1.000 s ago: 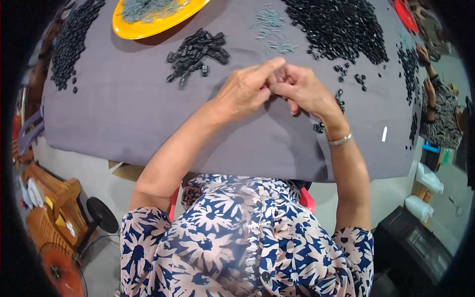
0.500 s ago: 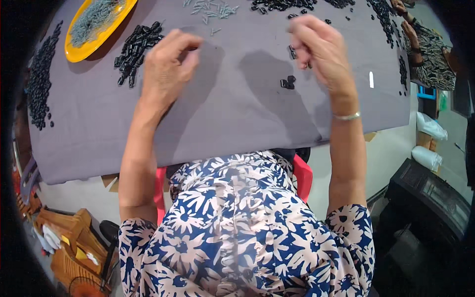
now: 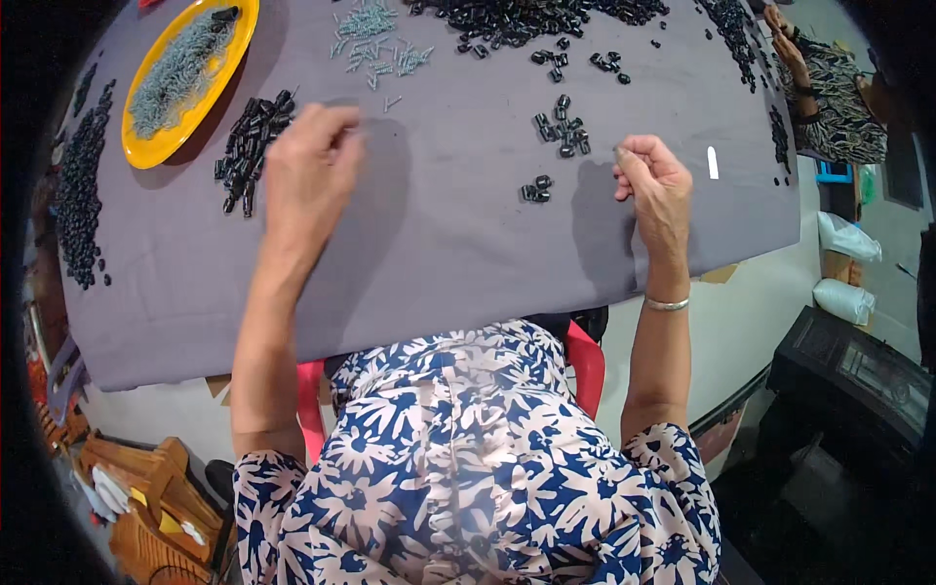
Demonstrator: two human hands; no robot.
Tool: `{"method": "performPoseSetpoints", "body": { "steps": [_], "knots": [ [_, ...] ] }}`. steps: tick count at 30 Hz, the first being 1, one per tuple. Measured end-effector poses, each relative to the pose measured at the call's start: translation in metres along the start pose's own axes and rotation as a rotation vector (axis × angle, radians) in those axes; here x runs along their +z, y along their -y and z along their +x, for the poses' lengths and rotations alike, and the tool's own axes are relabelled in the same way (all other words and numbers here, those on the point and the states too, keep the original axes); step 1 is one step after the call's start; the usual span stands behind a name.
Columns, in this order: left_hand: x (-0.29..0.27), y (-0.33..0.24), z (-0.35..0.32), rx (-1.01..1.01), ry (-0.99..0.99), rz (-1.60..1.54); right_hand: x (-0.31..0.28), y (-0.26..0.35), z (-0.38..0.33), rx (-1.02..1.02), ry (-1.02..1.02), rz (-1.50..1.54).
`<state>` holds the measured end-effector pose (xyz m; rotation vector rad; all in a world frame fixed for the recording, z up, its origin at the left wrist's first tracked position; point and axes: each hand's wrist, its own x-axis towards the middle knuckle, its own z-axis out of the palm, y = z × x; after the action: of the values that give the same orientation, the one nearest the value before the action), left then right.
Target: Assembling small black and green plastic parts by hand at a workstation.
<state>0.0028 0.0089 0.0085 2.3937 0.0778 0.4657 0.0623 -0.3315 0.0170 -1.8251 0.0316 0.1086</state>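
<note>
My left hand [image 3: 310,168], a little blurred, hovers beside a pile of black cylindrical plastic parts [image 3: 255,141]. Its fingers are curled closed, and whatever they hold is hidden. To the right, above the cloth, my right hand [image 3: 659,180] has thumb and forefinger pinched together; I cannot make out what is between them. Left of that hand lie a loose cluster of small black parts [image 3: 563,130] and a smaller group [image 3: 535,190] nearer me. Small grey screws [image 3: 398,60] are scattered at the far middle.
A yellow plate [image 3: 156,154] heaped with grey screws stands far left on the grey cloth [image 3: 439,253]. More black parts line the left edge [image 3: 80,195], the far edge [image 3: 517,19] and the far right [image 3: 736,44]. A white strip [image 3: 713,163] lies right. Another person's hands [image 3: 788,49] show far right.
The view has shifted, so the table things sit lower in it. My right hand has drawn back toward me, away from the black clusters. My left hand stays near its pile, fingers still curled.
</note>
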Motion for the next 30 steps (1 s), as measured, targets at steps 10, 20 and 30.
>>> {"method": "performPoseSetpoints", "body": {
  "steps": [10,20,30],
  "knots": [
    [0.024,0.001,-0.001,-0.022,-0.134,-0.185,0.030,0.013,0.025,-0.436,0.124,-0.456],
    [0.021,0.002,0.000,-0.066,-0.141,-0.236,0.015,0.018,0.041,-0.388,0.287,-0.398],
    [0.020,0.001,0.001,-0.081,-0.216,-0.274,-0.003,0.003,0.057,-0.110,-0.035,-0.044]
  ]
}}
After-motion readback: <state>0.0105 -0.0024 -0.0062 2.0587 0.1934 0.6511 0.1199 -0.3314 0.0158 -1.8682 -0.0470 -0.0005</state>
